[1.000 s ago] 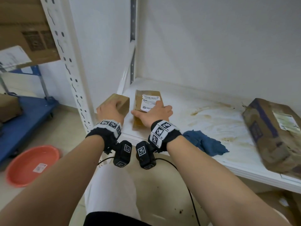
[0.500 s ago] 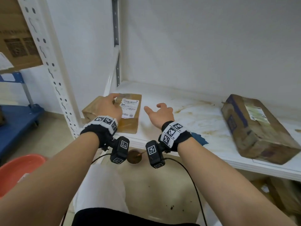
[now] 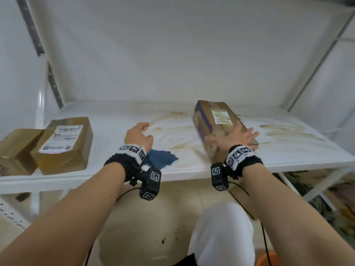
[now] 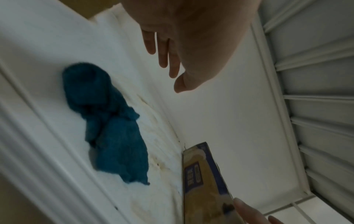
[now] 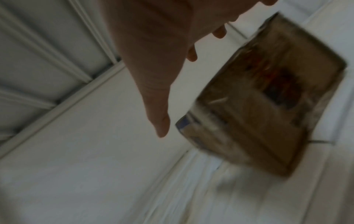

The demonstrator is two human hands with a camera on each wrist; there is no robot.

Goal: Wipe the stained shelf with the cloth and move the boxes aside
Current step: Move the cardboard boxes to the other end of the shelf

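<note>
The white shelf (image 3: 119, 123) carries brown stains (image 3: 172, 131) across its middle and right. A crumpled blue cloth (image 3: 162, 157) (image 4: 113, 130) lies at the front edge, just right of my left wrist. My left hand (image 3: 137, 134) (image 4: 168, 57) hovers open over the shelf beyond the cloth and holds nothing. A long brown box with blue tape (image 3: 215, 121) (image 4: 203, 181) (image 5: 258, 106) lies right of centre. My right hand (image 3: 237, 136) (image 5: 162, 68) is open with its fingers spread over the box's near end; whether it touches the box I cannot tell.
Two boxes sit side by side at the shelf's left end: a labelled brown box (image 3: 63, 144) and a smaller plain one (image 3: 17, 148). The wall stands close behind the shelf. Cardboard and clutter (image 3: 326, 189) lie under the shelf on the right.
Both hands have left the two small boxes at the left end and moved right. The right hand has reached the long box, and the left is now beyond the cloth.
</note>
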